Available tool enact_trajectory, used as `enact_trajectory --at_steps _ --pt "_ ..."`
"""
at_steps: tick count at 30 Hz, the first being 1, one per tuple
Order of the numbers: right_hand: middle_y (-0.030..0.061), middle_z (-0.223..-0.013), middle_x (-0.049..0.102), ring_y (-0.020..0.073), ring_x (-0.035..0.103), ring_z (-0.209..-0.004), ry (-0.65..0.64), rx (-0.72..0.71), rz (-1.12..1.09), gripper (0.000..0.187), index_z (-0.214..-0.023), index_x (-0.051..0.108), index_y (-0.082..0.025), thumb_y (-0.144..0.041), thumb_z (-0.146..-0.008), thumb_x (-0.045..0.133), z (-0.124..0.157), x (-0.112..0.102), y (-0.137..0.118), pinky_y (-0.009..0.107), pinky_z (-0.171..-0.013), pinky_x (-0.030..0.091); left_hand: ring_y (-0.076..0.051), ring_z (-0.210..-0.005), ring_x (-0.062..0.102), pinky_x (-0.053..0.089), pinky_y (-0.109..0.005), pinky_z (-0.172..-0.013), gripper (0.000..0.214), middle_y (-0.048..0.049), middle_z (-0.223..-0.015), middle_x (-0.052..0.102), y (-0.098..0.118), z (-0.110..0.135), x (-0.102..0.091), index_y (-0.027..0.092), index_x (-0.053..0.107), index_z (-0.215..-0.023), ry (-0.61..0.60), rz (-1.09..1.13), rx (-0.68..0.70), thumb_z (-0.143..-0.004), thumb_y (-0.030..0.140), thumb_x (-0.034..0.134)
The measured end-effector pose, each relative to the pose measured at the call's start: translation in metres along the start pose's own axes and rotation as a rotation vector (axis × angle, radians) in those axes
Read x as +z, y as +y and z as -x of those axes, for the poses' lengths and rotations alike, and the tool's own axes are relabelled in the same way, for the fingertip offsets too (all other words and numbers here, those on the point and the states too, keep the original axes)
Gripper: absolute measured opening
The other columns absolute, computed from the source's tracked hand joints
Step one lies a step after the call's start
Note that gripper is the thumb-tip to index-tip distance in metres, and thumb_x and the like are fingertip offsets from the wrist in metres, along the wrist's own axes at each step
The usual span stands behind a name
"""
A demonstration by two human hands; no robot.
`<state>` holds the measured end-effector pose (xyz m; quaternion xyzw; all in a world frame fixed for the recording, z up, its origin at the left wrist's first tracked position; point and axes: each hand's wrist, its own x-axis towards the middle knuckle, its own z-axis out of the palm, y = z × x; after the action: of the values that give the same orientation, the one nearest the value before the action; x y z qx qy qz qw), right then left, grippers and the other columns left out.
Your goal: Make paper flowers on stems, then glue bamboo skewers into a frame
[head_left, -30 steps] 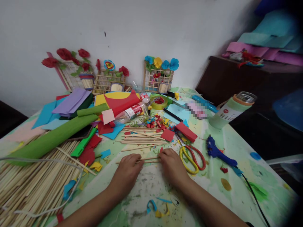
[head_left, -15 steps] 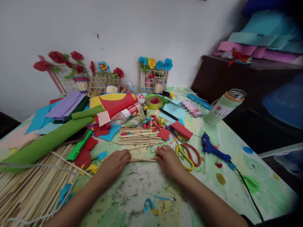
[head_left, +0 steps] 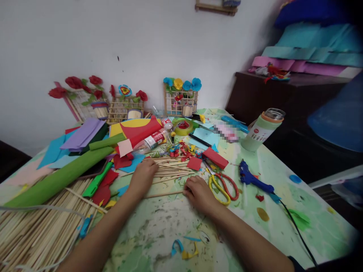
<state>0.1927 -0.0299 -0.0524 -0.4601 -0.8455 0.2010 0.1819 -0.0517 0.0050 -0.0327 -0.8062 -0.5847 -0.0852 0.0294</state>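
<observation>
Beyond the bare front of the tabletop lies a small pile of thin wooden sticks [head_left: 172,170]. My left hand [head_left: 144,174] is at the pile's left end, fingers bent down and pressed together on it; whether a stick is between them is hidden. Nearer to me, a single wooden stick [head_left: 164,194] lies crosswise on the table. Its right end is pinched under the fingertips of my right hand [head_left: 199,192]. Just right of that hand are scissors [head_left: 222,188] with yellow and red handles. A red paper square [head_left: 194,163] rests at the pile's right end.
A blue glue gun [head_left: 253,179] with a black cord and a green bottle [head_left: 262,130] stand on the right. Many long sticks [head_left: 48,226] and green paper rolls [head_left: 62,172] cover the left. Stick frames with paper flowers [head_left: 181,98] lean against the wall.
My left hand has left the single stick and moved forward to the pile. My right hand stays on the stick. The camera view has tilted up slightly.
</observation>
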Motion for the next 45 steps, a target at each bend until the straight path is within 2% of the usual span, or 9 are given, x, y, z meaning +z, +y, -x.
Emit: enact_trajectory --at_steps 4,16,22,26,30,34,39,42,45 --pt "0.0024 -0.086 0.058 0.0164 0.048 -0.087 -0.015 0.004 0.006 0.006 -0.081 0.059 -0.018 -0.023 -0.081 0.062 0.0 0.0 0.0 0.028 -0.077 0.033 -0.022 -0.087 0.057 0.04 -0.032 -0.078 0.023 -0.0099 -0.085 0.064 0.011 -0.014 0.004 0.016 0.065 -0.082 -0.069 0.008 0.017 -0.082 0.014 0.042" --pt "0.0032 -0.088 0.057 0.0171 0.047 -0.088 -0.041 0.008 0.036 0.004 -0.083 0.058 -0.018 -0.021 -0.084 0.058 0.001 -0.002 -0.003 0.029 -0.077 0.032 -0.024 -0.082 0.057 0.039 -0.034 -0.073 0.023 -0.0107 -0.084 0.064 -0.002 -0.009 0.008 0.015 0.06 -0.083 -0.091 0.003 0.031 -0.088 0.021 0.038" --pt "0.0037 -0.087 0.058 0.0167 0.047 -0.087 -0.049 0.011 0.024 0.007 -0.083 0.059 -0.018 -0.024 -0.085 0.058 0.0 -0.001 -0.002 0.029 -0.077 0.032 -0.023 -0.088 0.055 0.04 -0.035 -0.077 0.027 -0.0107 -0.087 0.062 -0.007 0.005 0.002 0.016 0.064 -0.091 -0.048 0.012 0.118 -0.09 0.023 0.038" --pt "0.0029 -0.087 0.058 0.0165 0.047 -0.087 -0.045 0.009 0.027 0.007 -0.083 0.059 -0.018 -0.024 -0.085 0.058 0.0 -0.001 -0.002 0.029 -0.077 0.031 -0.024 -0.087 0.054 0.041 -0.036 -0.076 0.028 -0.0117 -0.089 0.062 -0.016 0.015 0.006 0.015 0.064 -0.094 0.014 -0.035 0.04 -0.089 0.02 0.038" --pt "0.003 -0.086 0.058 0.0166 0.047 -0.087 -0.046 0.012 0.016 0.006 -0.082 0.059 -0.018 -0.023 -0.084 0.059 0.001 -0.001 -0.003 0.029 -0.076 0.031 -0.025 -0.084 0.054 0.041 -0.037 -0.074 0.028 -0.0117 -0.088 0.062 -0.019 0.011 0.01 0.014 0.065 -0.091 0.077 -0.078 -0.017 -0.089 0.022 0.039" --pt "0.0029 -0.086 0.058 0.0164 0.048 -0.087 -0.05 0.017 0.021 0.006 -0.082 0.059 -0.018 -0.024 -0.084 0.059 0.0 -0.002 -0.004 0.029 -0.077 0.031 -0.023 -0.083 0.055 0.042 -0.036 -0.076 0.029 -0.0104 -0.085 0.063 -0.017 0.009 0.008 0.015 0.065 -0.086 0.085 -0.005 0.046 -0.09 0.025 0.038" --pt "0.0033 -0.087 0.058 0.0166 0.048 -0.088 -0.046 0.007 0.025 0.008 -0.083 0.059 -0.018 -0.025 -0.086 0.056 0.0 -0.001 -0.003 0.029 -0.078 0.032 -0.02 -0.087 0.056 0.043 -0.032 -0.081 0.032 -0.0092 -0.091 0.064 -0.016 0.023 0.009 0.016 0.064 -0.09 -0.016 0.184 0.183 -0.092 0.031 0.035" --pt "0.0031 -0.088 0.059 0.0165 0.048 -0.089 -0.044 0.001 0.023 0.009 -0.083 0.059 -0.018 -0.025 -0.087 0.055 0.0 -0.001 -0.002 0.029 -0.078 0.032 -0.019 -0.087 0.056 0.044 -0.031 -0.081 0.034 -0.0084 -0.091 0.065 -0.015 0.032 0.012 0.017 0.064 -0.092 -0.063 0.226 0.209 -0.093 0.031 0.033" --pt "0.0032 -0.088 0.058 0.0166 0.048 -0.089 -0.054 0.002 0.032 0.009 -0.084 0.059 -0.018 -0.026 -0.087 0.055 0.0 -0.001 -0.001 0.029 -0.078 0.032 -0.019 -0.088 0.056 0.045 -0.032 -0.082 0.033 -0.009 -0.091 0.065 -0.016 0.034 0.013 0.016 0.064 -0.093 -0.014 0.216 0.185 -0.093 0.03 0.033"
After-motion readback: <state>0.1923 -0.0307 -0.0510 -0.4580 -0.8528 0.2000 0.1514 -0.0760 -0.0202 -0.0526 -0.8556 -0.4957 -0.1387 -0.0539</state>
